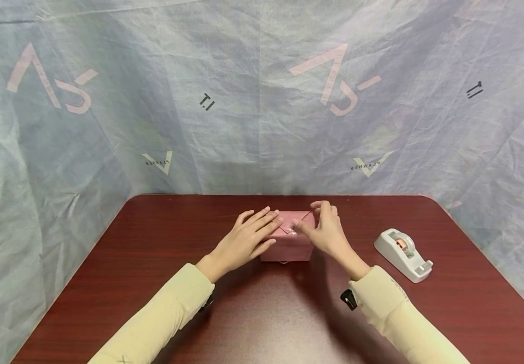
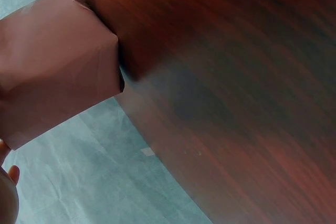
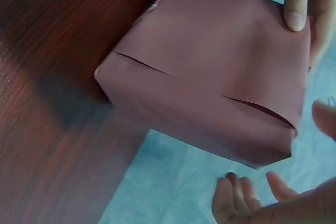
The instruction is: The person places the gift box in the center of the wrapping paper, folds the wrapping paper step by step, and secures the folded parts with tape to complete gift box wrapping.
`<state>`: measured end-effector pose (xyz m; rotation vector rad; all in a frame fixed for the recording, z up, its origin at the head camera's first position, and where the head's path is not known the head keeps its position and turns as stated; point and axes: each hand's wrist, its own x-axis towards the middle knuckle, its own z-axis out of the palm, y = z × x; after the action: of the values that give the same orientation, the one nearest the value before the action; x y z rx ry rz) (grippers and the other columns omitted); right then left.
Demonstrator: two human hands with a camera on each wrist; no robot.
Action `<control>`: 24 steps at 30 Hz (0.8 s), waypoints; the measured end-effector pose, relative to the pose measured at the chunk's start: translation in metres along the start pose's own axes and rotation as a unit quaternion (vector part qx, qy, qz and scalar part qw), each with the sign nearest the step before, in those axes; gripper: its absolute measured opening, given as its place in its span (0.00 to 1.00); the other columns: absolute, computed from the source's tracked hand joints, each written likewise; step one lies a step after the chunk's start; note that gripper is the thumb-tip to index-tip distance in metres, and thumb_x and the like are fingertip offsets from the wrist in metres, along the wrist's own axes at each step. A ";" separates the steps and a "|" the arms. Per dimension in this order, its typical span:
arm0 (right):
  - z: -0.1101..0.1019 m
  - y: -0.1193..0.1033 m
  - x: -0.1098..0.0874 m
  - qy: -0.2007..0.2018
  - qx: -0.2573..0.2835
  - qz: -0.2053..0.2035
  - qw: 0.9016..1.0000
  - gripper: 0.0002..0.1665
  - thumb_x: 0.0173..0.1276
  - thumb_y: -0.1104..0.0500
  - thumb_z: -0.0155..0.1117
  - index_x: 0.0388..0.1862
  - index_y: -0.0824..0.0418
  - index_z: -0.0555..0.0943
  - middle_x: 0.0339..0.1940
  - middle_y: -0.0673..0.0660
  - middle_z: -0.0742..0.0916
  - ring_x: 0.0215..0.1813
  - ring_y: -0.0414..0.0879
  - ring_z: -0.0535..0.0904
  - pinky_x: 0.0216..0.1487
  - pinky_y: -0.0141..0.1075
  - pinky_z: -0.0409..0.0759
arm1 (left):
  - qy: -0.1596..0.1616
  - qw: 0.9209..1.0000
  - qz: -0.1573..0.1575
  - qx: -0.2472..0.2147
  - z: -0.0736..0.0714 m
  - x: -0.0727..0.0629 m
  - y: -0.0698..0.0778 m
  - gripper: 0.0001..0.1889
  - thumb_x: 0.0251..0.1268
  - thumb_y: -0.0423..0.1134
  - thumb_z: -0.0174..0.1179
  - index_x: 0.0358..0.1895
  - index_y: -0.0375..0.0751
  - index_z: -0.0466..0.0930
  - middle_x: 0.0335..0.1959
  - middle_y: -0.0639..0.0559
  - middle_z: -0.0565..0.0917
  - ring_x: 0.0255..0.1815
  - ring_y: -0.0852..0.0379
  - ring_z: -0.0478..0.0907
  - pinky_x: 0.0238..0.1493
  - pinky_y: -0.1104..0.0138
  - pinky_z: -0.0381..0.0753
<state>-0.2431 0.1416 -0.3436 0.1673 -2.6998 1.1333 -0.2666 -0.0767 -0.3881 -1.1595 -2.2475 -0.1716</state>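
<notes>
A box wrapped in pink paper (image 1: pixel 287 248) stands near the table's far side, with a pointed paper flap and a shiny patch like clear tape on its top. My left hand (image 1: pixel 249 237) rests its nearly straight fingers on the top's left part, the thumb along the near side; in the right wrist view that thumb (image 3: pixel 295 20) touches the paper. At the right end is my right hand (image 1: pixel 328 230), its thumb over the shiny patch in the head view and its fingers by the far corner. The right wrist view shows these fingers (image 3: pixel 224 198) loosely bent beside the box.
A white tape dispenser (image 1: pixel 405 255) with a roll in it stands on the dark red wooden table (image 1: pixel 262 313), right of the right hand. Beyond the table's far edge hangs a pale grey-blue printed cloth (image 1: pixel 262 126), which also lines both sides.
</notes>
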 end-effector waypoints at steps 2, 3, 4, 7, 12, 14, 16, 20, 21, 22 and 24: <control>0.003 0.002 0.002 -0.021 0.007 0.006 1.000 0.41 0.55 0.49 0.68 0.58 0.69 0.62 0.51 0.69 0.72 0.50 0.58 0.69 0.52 0.47 0.68 | 0.000 1.000 0.003 -0.001 0.000 0.000 0.000 0.26 0.65 0.48 0.52 0.65 0.49 0.66 0.65 0.51 0.69 0.68 0.51 0.63 0.64 0.53 0.58; 0.005 0.003 0.002 -0.032 0.009 0.010 0.999 0.43 0.55 0.48 0.67 0.60 0.70 0.60 0.53 0.70 0.71 0.52 0.59 0.70 0.53 0.48 0.68 | -0.002 1.000 0.003 -0.002 -0.001 -0.001 -0.001 0.26 0.65 0.48 0.52 0.66 0.50 0.65 0.66 0.51 0.68 0.68 0.52 0.62 0.64 0.53 0.57; 0.006 0.003 0.002 -0.043 0.009 0.013 0.999 0.44 0.56 0.48 0.67 0.61 0.70 0.59 0.54 0.70 0.71 0.54 0.59 0.70 0.55 0.50 0.68 | -0.004 1.000 0.004 -0.004 -0.001 -0.001 -0.001 0.26 0.65 0.48 0.52 0.66 0.50 0.65 0.66 0.51 0.68 0.68 0.51 0.63 0.64 0.53 0.57; 0.008 0.004 0.002 -0.071 0.011 0.024 0.997 0.46 0.58 0.47 0.64 0.64 0.70 0.55 0.58 0.73 0.71 0.60 0.61 0.69 0.59 0.52 0.66 | -0.015 1.000 -0.002 -0.015 -0.001 0.000 -0.001 0.26 0.66 0.49 0.51 0.66 0.51 0.64 0.67 0.51 0.67 0.69 0.52 0.61 0.65 0.53 0.56; 0.006 0.004 0.002 -0.100 0.039 0.059 0.992 0.46 0.62 0.45 0.60 0.68 0.66 0.51 0.59 0.74 0.72 0.64 0.62 0.67 0.61 0.52 0.65 | -0.027 0.998 -0.036 -0.046 -0.002 0.000 -0.001 0.26 0.68 0.51 0.47 0.67 0.48 0.62 0.68 0.52 0.65 0.70 0.53 0.59 0.66 0.54 0.54; 0.006 0.005 0.002 -0.106 0.047 0.069 0.991 0.45 0.63 0.45 0.58 0.68 0.65 0.50 0.58 0.74 0.73 0.64 0.61 0.67 0.61 0.52 0.65 | -0.021 0.997 -0.054 -0.053 -0.002 0.001 0.000 0.26 0.69 0.52 0.45 0.67 0.46 0.63 0.68 0.51 0.65 0.70 0.53 0.59 0.66 0.54 0.55; 0.005 0.006 0.002 -0.106 0.051 0.073 0.990 0.43 0.64 0.45 0.56 0.68 0.65 0.50 0.58 0.73 0.73 0.64 0.61 0.67 0.61 0.51 0.65 | -0.017 0.994 -0.082 -0.063 -0.002 0.002 0.001 0.26 0.70 0.52 0.42 0.67 0.44 0.63 0.68 0.51 0.64 0.69 0.53 0.60 0.66 0.55 0.56; 0.001 0.009 0.004 -0.109 0.042 0.082 0.990 0.40 0.67 0.44 0.52 0.67 0.68 0.53 0.58 0.71 0.73 0.63 0.60 0.67 0.61 0.51 0.65 | -0.033 0.978 -0.174 -0.111 -0.003 0.007 0.004 0.28 0.70 0.52 0.40 0.68 0.40 0.60 0.69 0.49 0.62 0.69 0.53 0.60 0.65 0.54 0.59; 0.000 0.009 0.004 -0.110 0.036 0.082 0.990 0.40 0.67 0.44 0.51 0.66 0.69 0.54 0.59 0.71 0.73 0.63 0.60 0.67 0.61 0.51 0.65 | -0.046 0.968 -0.206 -0.136 -0.004 0.009 0.006 0.29 0.71 0.53 0.40 0.69 0.40 0.57 0.70 0.49 0.61 0.70 0.53 0.59 0.66 0.54 0.59; -0.001 0.010 0.004 -0.115 0.030 0.084 0.989 0.40 0.67 0.43 0.50 0.65 0.70 0.55 0.59 0.71 0.72 0.63 0.60 0.67 0.61 0.51 0.65 | -0.060 0.956 -0.238 -0.163 -0.004 0.010 0.007 0.30 0.71 0.53 0.39 0.69 0.39 0.55 0.70 0.48 0.60 0.70 0.53 0.58 0.66 0.55 0.59; -0.002 0.011 0.005 -0.124 0.016 0.088 0.988 0.39 0.68 0.42 0.49 0.63 0.71 0.58 0.59 0.71 0.72 0.63 0.61 0.67 0.60 0.51 0.66 | -0.088 0.926 -0.297 -0.217 -0.005 0.013 0.009 0.32 0.71 0.54 0.37 0.70 0.37 0.51 0.71 0.45 0.58 0.70 0.52 0.58 0.66 0.56 0.60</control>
<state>-0.2492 0.1509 -0.3484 0.0812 -2.9653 1.2830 -0.2635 -0.0641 -0.3784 -0.6658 -2.7531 -0.8742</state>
